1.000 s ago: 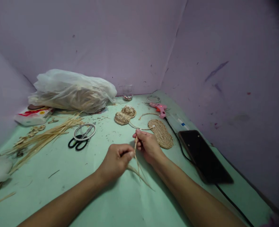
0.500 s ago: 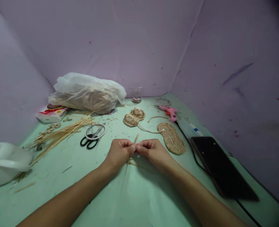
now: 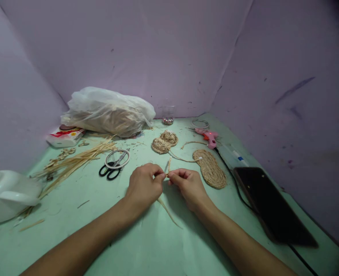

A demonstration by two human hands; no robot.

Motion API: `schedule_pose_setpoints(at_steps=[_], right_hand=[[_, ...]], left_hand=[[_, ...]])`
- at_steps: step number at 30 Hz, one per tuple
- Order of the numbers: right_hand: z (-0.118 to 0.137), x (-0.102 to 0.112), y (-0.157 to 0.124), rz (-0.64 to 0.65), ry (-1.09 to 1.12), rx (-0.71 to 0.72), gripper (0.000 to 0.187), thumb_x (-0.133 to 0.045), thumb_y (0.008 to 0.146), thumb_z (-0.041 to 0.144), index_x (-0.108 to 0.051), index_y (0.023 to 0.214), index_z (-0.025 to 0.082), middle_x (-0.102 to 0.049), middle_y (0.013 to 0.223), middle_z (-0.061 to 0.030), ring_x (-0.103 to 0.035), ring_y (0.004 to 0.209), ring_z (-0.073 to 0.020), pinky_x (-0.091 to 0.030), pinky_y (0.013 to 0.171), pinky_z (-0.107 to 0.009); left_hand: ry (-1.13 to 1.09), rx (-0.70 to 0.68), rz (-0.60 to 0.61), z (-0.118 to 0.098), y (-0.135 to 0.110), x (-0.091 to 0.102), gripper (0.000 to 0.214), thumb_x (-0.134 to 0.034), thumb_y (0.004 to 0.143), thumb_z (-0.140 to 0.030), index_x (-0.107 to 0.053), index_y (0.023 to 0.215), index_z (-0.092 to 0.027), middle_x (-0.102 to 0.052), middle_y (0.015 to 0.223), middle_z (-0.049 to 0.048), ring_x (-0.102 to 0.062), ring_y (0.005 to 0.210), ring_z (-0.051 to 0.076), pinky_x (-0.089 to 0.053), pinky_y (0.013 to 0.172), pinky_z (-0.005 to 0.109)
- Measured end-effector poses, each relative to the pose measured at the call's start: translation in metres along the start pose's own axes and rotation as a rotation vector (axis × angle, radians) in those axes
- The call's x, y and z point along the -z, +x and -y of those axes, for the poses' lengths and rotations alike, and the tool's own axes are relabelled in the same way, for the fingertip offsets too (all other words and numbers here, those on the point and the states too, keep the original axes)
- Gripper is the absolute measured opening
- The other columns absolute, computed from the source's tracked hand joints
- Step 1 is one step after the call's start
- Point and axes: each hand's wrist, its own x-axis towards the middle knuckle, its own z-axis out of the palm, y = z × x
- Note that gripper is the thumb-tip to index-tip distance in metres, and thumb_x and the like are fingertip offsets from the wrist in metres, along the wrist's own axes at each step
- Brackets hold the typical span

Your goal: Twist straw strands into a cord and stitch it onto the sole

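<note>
L hand (image 3: 145,188) and R hand (image 3: 188,186) knuckle to knuckle at centre of green worktop (image 3: 71,234). Both grips pinched closed, thumb vs. forefinger, on one straw strand (image 3: 168,166): short tip poking up betw. the fingertips, loose tails trailing on worktop under the wrists. Just beyond R hand: oval braided mat (image 3: 210,173), joined by cord to coiled braid (image 3: 163,141). Near, left of L hand: scissors (image 3: 114,164), beside loose straw bundle (image 3: 74,161). At back: glue gun (image 3: 206,135). At right: phone (image 3: 273,205). Rear left: plastic bag (image 3: 109,113).
</note>
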Motion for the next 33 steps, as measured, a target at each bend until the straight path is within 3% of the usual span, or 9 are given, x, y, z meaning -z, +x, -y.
schedule_pose_setpoints(at_steps=[8,12,15,19,21,23,26,33], right_hand=[[0.003,-0.003,-0.004,-0.002,0.265,-0.181,0.012,-0.066,0.050,0.019,-0.063,0.059,0.012,-0.054,0.043,0.0025,-0.036,0.036,-0.0044,-0.020,0.037,-0.020],[0.004,-0.002,-0.004,0.017,0.340,-0.246,0.016,-0.065,0.049,0.019,-0.063,0.063,0.011,-0.051,0.042,0.0037,-0.029,0.033,-0.0023,-0.015,0.035,-0.018],[0.004,-0.001,-0.003,0.011,0.368,-0.229,0.014,-0.065,0.048,0.017,-0.061,0.061,0.011,-0.055,0.045,0.0021,-0.032,0.034,-0.0029,-0.018,0.035,-0.018],[0.006,-0.003,-0.004,0.027,0.351,-0.196,0.010,-0.064,0.049,0.016,-0.060,0.057,0.012,-0.053,0.042,0.0036,-0.032,0.033,-0.0032,-0.017,0.035,-0.019],[0.005,-0.005,-0.006,0.062,0.297,-0.183,0.010,-0.065,0.052,0.020,-0.059,0.054,0.012,-0.050,0.039,0.0047,-0.026,0.031,-0.0020,-0.014,0.034,-0.020],[0.003,-0.006,-0.006,0.111,0.264,-0.153,0.014,-0.066,0.054,0.024,-0.058,0.051,0.012,-0.051,0.040,0.0036,-0.030,0.032,-0.0025,-0.017,0.035,-0.020],[-0.001,-0.006,-0.006,0.176,0.240,-0.112,0.016,-0.066,0.056,0.025,-0.060,0.053,0.012,-0.056,0.046,-0.0005,-0.045,0.042,-0.0070,-0.029,0.042,-0.020],[-0.005,-0.006,-0.004,0.089,-0.040,0.020,0.009,-0.062,0.060,0.019,-0.061,0.054,0.012,-0.057,0.049,-0.0004,-0.043,0.043,-0.0062,-0.031,0.046,-0.020]], left_hand=[[0.710,-0.631,-0.168,-0.008,-0.027,-0.010,0.021,-0.041,0.073,-0.010,-0.061,0.070,-0.014,-0.057,0.058,0.0052,-0.052,0.050,0.016,-0.033,0.045,0.026],[0.750,-0.712,-0.058,-0.010,-0.035,-0.015,0.023,-0.040,0.070,-0.006,-0.062,0.075,-0.011,-0.060,0.063,0.0081,-0.055,0.053,0.019,-0.038,0.045,0.028],[0.515,-0.553,0.052,-0.016,-0.032,-0.008,0.021,-0.042,0.073,-0.013,-0.063,0.075,-0.012,-0.063,0.068,0.0095,-0.056,0.056,0.019,-0.042,0.048,0.028],[-0.011,-0.058,-0.099,-0.023,-0.013,0.012,0.023,-0.048,0.073,-0.024,-0.064,0.086,-0.014,-0.065,0.074,0.0079,-0.056,0.054,0.014,-0.042,0.052,0.025],[-0.293,0.281,0.030,-0.022,-0.002,0.019,0.027,-0.051,0.069,-0.023,-0.063,0.091,-0.012,-0.062,0.058,0.0037,-0.048,0.038,0.010,-0.035,0.039,0.022],[-0.560,0.488,0.248,-0.018,0.005,0.020,0.025,-0.053,0.065,-0.021,-0.063,0.085,-0.010,-0.059,0.053,0.0019,-0.043,0.032,0.008,-0.030,0.033,0.020],[-0.738,0.546,0.451,-0.009,0.009,0.015,0.012,-0.056,0.060,-0.021,-0.060,0.062,-0.009,-0.057,0.051,0.0026,-0.045,0.033,0.007,-0.033,0.032,0.019],[-0.588,0.563,0.473,-0.003,0.011,0.012,0.010,-0.054,0.058,-0.019,-0.055,0.053,-0.011,-0.048,0.038,-0.0012,-0.041,0.028,0.007,-0.030,0.028,0.018]])
